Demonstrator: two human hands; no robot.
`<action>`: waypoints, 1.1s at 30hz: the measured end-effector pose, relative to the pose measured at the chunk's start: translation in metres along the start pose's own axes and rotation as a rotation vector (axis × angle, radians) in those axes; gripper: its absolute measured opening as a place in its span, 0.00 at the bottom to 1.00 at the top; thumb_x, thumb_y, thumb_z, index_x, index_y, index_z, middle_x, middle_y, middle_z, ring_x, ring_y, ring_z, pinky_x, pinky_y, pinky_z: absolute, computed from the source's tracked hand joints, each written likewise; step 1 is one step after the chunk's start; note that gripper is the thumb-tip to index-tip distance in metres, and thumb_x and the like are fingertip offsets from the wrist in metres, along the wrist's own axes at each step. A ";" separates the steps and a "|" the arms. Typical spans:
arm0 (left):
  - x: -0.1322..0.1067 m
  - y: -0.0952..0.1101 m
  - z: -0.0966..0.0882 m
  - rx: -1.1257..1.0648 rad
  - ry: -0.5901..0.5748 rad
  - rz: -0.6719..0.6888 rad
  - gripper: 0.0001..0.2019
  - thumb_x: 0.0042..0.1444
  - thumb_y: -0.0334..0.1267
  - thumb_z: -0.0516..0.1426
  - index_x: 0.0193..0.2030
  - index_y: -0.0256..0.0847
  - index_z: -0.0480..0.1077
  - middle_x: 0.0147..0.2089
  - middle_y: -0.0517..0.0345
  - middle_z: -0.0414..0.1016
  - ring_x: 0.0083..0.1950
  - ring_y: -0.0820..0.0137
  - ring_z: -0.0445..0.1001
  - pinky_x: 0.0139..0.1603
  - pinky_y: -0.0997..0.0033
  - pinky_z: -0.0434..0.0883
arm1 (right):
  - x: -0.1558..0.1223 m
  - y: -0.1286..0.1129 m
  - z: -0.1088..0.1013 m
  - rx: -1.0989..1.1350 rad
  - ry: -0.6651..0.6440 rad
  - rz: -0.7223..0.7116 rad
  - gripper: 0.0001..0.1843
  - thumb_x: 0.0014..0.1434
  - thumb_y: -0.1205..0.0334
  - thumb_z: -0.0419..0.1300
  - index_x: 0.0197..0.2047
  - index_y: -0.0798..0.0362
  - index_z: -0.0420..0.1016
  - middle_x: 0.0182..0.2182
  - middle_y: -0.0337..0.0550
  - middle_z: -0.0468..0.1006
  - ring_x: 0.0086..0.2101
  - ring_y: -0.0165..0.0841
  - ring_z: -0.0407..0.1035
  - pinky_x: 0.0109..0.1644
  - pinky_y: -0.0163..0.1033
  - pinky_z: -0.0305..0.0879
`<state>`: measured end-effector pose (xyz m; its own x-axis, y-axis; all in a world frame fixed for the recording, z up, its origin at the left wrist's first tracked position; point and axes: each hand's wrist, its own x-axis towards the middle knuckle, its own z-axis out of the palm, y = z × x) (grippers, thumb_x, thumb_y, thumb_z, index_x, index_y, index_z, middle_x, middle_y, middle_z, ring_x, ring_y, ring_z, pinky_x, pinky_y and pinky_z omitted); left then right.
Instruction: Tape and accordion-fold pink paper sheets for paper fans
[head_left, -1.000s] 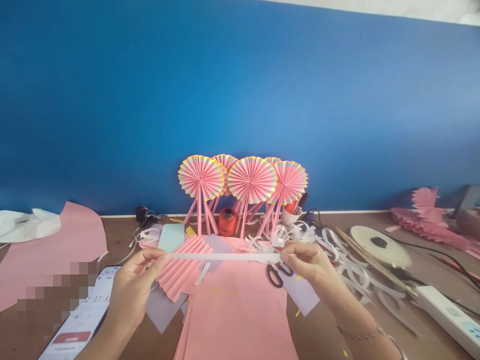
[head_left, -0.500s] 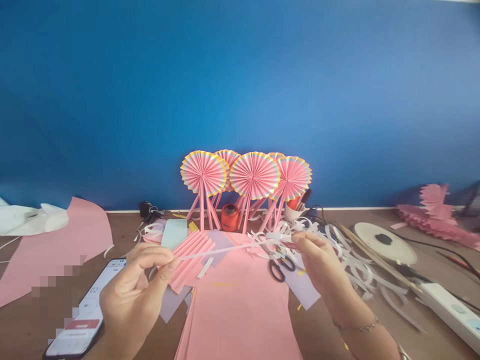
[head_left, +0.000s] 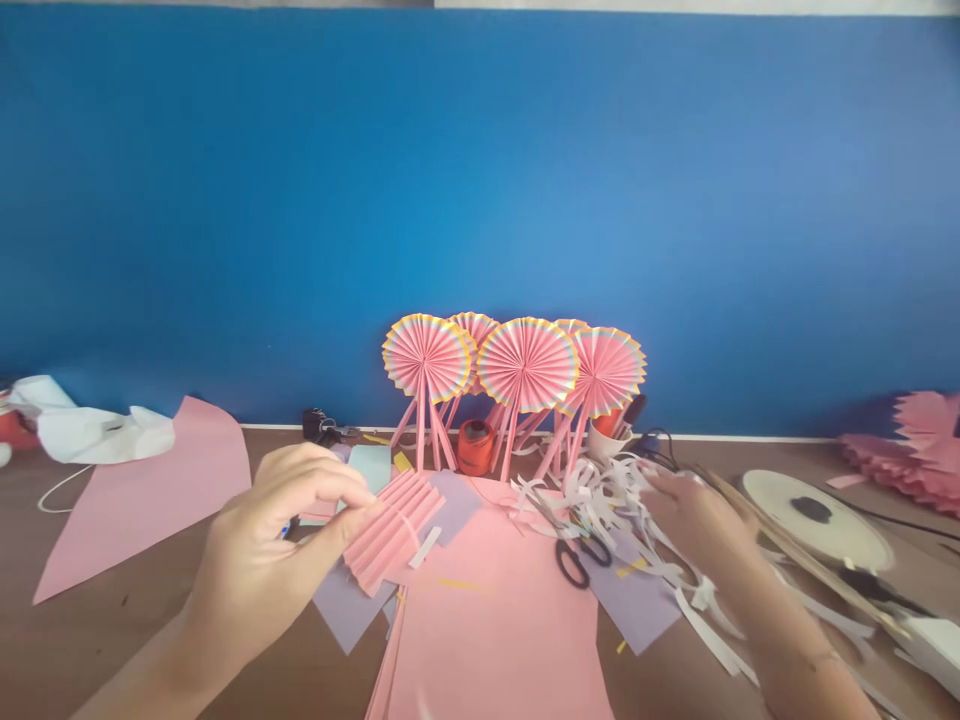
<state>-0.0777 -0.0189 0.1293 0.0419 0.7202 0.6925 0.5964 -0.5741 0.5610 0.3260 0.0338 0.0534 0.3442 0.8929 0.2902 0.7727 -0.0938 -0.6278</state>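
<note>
My left hand (head_left: 277, 560) is closed, thumb and forefinger pinching a narrow translucent strip (head_left: 407, 522) that curls down over the pleated pink paper (head_left: 394, 545). Smeared by motion, my right hand (head_left: 694, 515) reaches over a heap of curled white paper strips (head_left: 604, 490); whether its fingers hold anything is unclear. Black-handled scissors (head_left: 574, 563) lie left of that hand, partly under the strips. Between my hands is a stack of pink paper sheets (head_left: 502, 620). A short white strip (head_left: 425, 548) rests beside the pleated piece.
Several pink pleated paper fans (head_left: 527, 365) on paper legs stand against the blue wall. An orange-red round object (head_left: 475, 447) sits among them. To the right are a white disc (head_left: 817, 520), wooden sticks (head_left: 810, 550) and cables; at left, a large pink sheet (head_left: 165, 500).
The strip was stretched between both hands; now only my left hand holds it, with its other end loose. My right hand has moved right, over the heap. The view has shifted slightly left and up.
</note>
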 end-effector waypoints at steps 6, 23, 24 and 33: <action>0.015 0.017 0.009 -0.016 -0.162 -0.124 0.08 0.49 0.42 0.59 0.21 0.48 0.73 0.25 0.56 0.72 0.33 0.61 0.70 0.33 0.66 0.68 | -0.043 -0.046 0.018 0.206 -0.347 -0.287 0.27 0.57 0.47 0.55 0.58 0.49 0.67 0.58 0.53 0.67 0.58 0.48 0.58 0.59 0.55 0.54; -0.035 -0.021 0.047 -0.325 -0.229 -0.886 0.11 0.43 0.46 0.62 0.25 0.40 0.72 0.26 0.59 0.72 0.29 0.67 0.70 0.30 0.72 0.65 | -0.063 -0.064 0.018 0.419 -0.686 -0.192 0.13 0.57 0.51 0.57 0.32 0.51 0.74 0.28 0.41 0.70 0.28 0.31 0.63 0.31 0.35 0.63; -0.042 -0.024 0.051 -0.315 -0.218 -0.901 0.11 0.43 0.46 0.62 0.25 0.40 0.73 0.28 0.58 0.73 0.31 0.67 0.71 0.31 0.71 0.66 | -0.066 -0.062 0.020 0.414 -0.686 -0.176 0.12 0.56 0.51 0.57 0.31 0.50 0.74 0.28 0.41 0.70 0.27 0.31 0.62 0.29 0.34 0.62; -0.091 -0.039 0.074 -0.365 -0.219 -0.926 0.10 0.46 0.45 0.59 0.24 0.41 0.69 0.25 0.61 0.69 0.31 0.68 0.68 0.35 0.70 0.64 | -0.097 -0.024 0.055 0.484 -0.696 0.068 0.19 0.55 0.53 0.58 0.48 0.50 0.74 0.24 0.36 0.68 0.26 0.32 0.64 0.31 0.36 0.62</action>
<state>-0.0450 -0.0334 0.0105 -0.1443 0.9763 -0.1611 0.1895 0.1871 0.9639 0.2449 -0.0270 0.0007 -0.1476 0.9743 -0.1701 0.3944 -0.0997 -0.9135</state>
